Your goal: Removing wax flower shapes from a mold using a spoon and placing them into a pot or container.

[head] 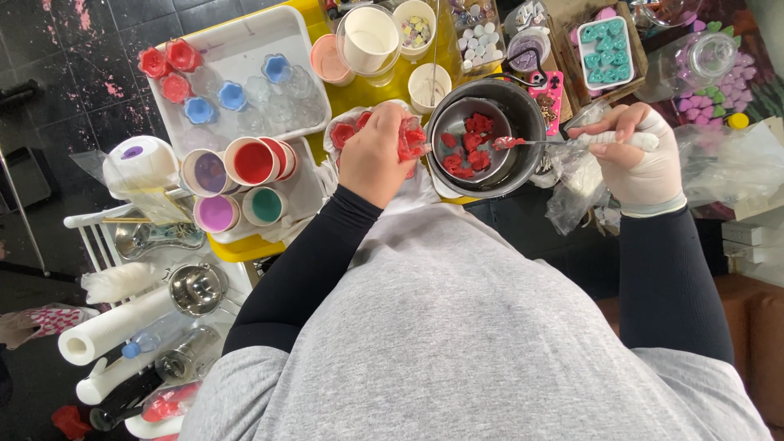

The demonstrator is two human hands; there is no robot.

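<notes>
Cluttered yellow table [359,94]: pot [490,139] holds red wax chunks [469,143].

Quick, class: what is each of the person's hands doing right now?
Left hand: closed on a clear mould of red pieces.
Right hand: gloved, closed on a spoon over the pot.

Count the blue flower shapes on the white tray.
3. One blue flower sits near the tray's middle, one lower left of it, one further left beside the red flowers. Clear pieces nearby may hide more.
</notes>
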